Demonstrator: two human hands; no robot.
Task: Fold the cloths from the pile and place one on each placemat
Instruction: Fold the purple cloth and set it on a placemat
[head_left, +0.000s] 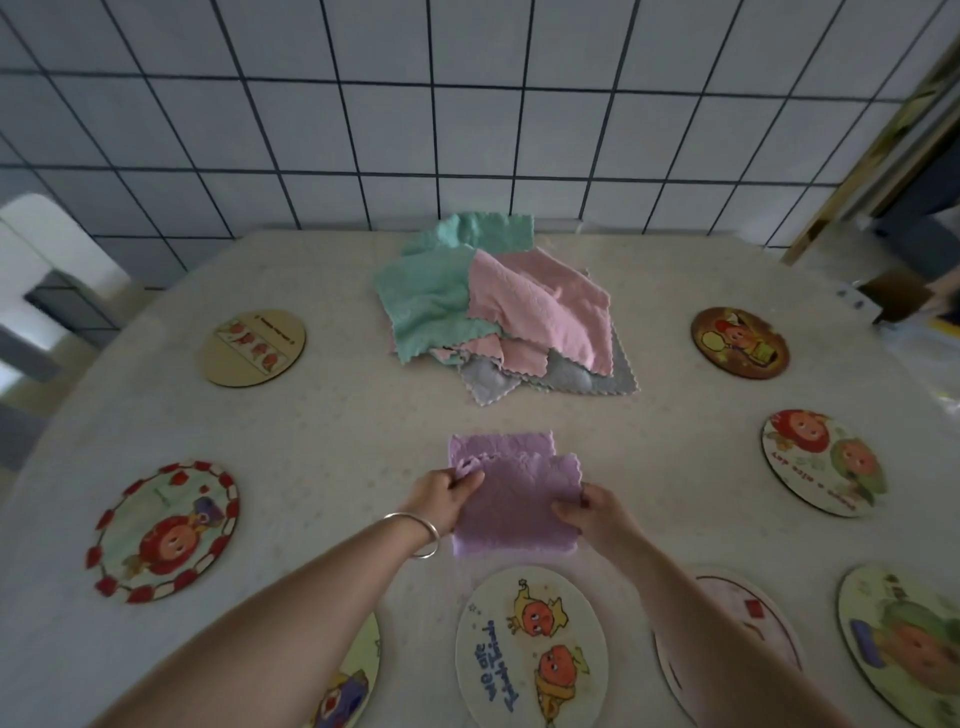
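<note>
Purple cloth (514, 493) between hands, pinched left (444, 491), seemingly right (592, 512).

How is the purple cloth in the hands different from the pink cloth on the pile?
The purple cloth lies alone near the person, partly folded; the pink cloth sits rumpled on top of the pile, draped over other cloths. The left hand and right hand each pinch an edge of the purple cloth; nothing touches the pink cloth. Both have wavy, zigzag edges and neither is on a placemat yet.
</note>
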